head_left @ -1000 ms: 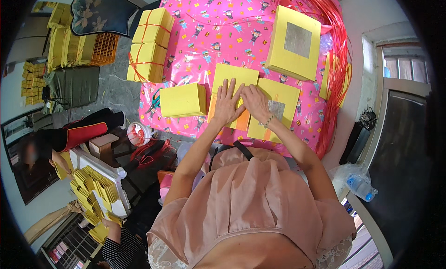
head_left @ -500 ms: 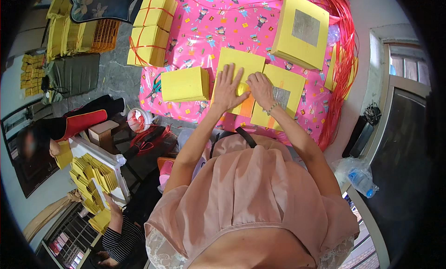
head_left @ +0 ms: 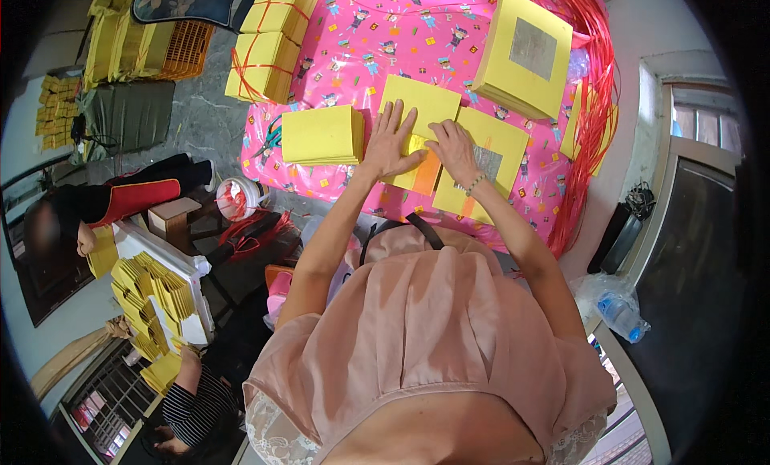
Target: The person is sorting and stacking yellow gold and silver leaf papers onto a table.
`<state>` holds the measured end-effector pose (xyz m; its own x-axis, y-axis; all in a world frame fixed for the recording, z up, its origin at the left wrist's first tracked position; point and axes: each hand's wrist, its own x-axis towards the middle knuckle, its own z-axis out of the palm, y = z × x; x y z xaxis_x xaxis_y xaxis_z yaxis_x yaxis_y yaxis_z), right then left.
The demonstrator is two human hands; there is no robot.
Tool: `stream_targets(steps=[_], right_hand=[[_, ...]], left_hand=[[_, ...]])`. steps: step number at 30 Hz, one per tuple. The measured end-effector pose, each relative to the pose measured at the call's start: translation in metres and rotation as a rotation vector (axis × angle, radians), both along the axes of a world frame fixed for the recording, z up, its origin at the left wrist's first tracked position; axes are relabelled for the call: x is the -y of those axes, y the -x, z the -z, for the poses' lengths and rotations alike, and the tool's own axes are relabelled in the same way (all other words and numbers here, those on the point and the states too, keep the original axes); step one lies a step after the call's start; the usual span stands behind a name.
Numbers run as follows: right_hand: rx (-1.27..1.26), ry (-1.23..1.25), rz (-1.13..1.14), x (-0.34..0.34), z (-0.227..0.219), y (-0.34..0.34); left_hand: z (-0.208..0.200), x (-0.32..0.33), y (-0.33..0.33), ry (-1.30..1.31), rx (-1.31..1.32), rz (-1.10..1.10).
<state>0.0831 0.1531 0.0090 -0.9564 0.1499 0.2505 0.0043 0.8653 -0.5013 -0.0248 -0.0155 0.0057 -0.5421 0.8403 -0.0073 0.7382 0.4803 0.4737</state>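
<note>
My left hand (head_left: pixel 387 152) lies flat on a folded yellow paper sheet (head_left: pixel 433 102), its fingers spread and stretched forward. An orange and shiny gold patch shows on the sheet beside the thumb. My right hand (head_left: pixel 455 154) wears a bead bracelet; its fingers are curled and pressed at the right edge of the same sheet. Under and beside that hand is another yellow sheet (head_left: pixel 507 128) with a silver square, partly covered by the wrist. A small pile of folded yellow papers (head_left: pixel 321 136) sits to the left of my left hand.
A tall stack of yellow sheets (head_left: pixel 493 72) stands far right on the pink patterned tablecloth (head_left: pixel 385 32). Red plastic strands (head_left: pixel 573 200) hang along the right edge. Tied bundles (head_left: pixel 269 60) and teal-handled scissors (head_left: pixel 271 136) lie left. Two people handle yellow papers at a white table (head_left: pixel 192 328).
The sheet's near part looks more folded over under my hands, which stay in nearly the same place. The view has shifted slightly. At left, a co-worker's striped arm has moved.
</note>
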Motion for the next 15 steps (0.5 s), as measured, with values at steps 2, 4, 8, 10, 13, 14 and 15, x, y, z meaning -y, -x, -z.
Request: stream_targets(steps=[2, 4, 8, 10, 13, 14, 15], right_hand=[[0.012, -0.019, -0.025, -0.005, 0.000, 0.000], [-0.007, -0.061, -0.095, -0.008, 0.002, 0.001], [0.002, -0.113, -0.144, -0.016, 0.002, 0.001], [-0.060, -0.128, -0.180, -0.016, 0.002, 0.003], [-0.126, -0.147, -0.186, -0.016, -0.002, 0.005], [-0.130, -0.146, -0.195, -0.017, -0.004, 0.003], [-0.153, -0.189, -0.177, -0.018, -0.008, 0.003]], left_hand=[[-0.002, 0.001, 0.005, -0.128, 0.151, -0.021], [-0.005, 0.000, 0.004, -0.229, 0.176, -0.073], [-0.015, -0.008, -0.026, -0.441, 0.057, -0.395], [-0.015, -0.016, -0.043, -0.451, -0.052, -0.503], [-0.009, -0.025, -0.054, -0.476, 0.302, -0.854], [-0.008, -0.031, -0.054, -0.477, 0.297, -0.863], [-0.004, -0.037, -0.050, -0.589, 0.545, -0.928]])
